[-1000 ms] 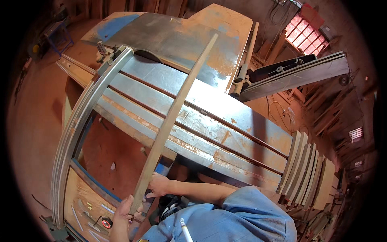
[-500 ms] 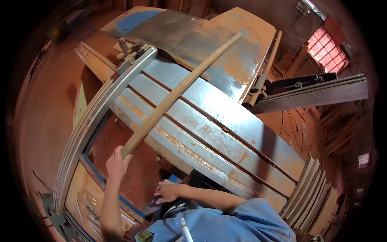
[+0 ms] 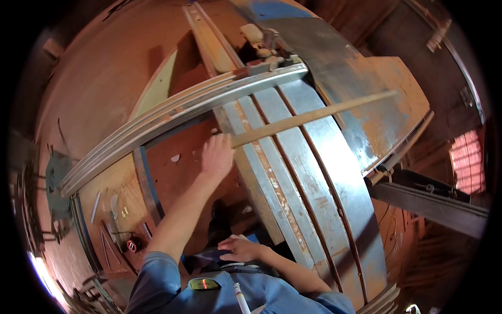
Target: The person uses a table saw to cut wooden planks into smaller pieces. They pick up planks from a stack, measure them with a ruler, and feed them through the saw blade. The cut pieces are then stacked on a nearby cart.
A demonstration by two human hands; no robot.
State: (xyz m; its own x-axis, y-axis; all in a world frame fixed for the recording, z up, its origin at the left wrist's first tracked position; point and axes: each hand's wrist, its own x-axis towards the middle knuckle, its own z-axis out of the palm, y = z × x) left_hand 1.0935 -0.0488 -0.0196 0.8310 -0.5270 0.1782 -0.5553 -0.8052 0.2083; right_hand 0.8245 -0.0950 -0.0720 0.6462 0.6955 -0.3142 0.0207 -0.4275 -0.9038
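A: Edges first, left to right?

B: Brown floor (image 3: 104,99) spreads over the upper left. Long metal rail (image 3: 246,88) next, bending from the left side up to top centre. Below it, lower left, a tan board (image 3: 127,175) with a red-and-black tape measure (image 3: 134,244). Then a gap with reddish ground (image 3: 162,149) below, crossed by the left forearm (image 3: 180,217). Slotted metal table (image 3: 340,152) right of that; dark, dust-patched tabletop (image 3: 329,49) at upper right.

A: And the wooden strip (image 3: 314,116)?

B: Slants from the left hand (image 3: 217,154), mid-frame, across the slotted table, far end over the dust-patched tabletop. Visible length all lies right of the grip. Can't tell whether the far end rests or hangs.

A: Grip?

B: Left hand closed on the strip's near end, back of the hand showing, underside hidden. Right hand (image 3: 241,248), lower centre, loosely open before the blue shirt (image 3: 272,288), fingers slightly bent, well apart from the strip.
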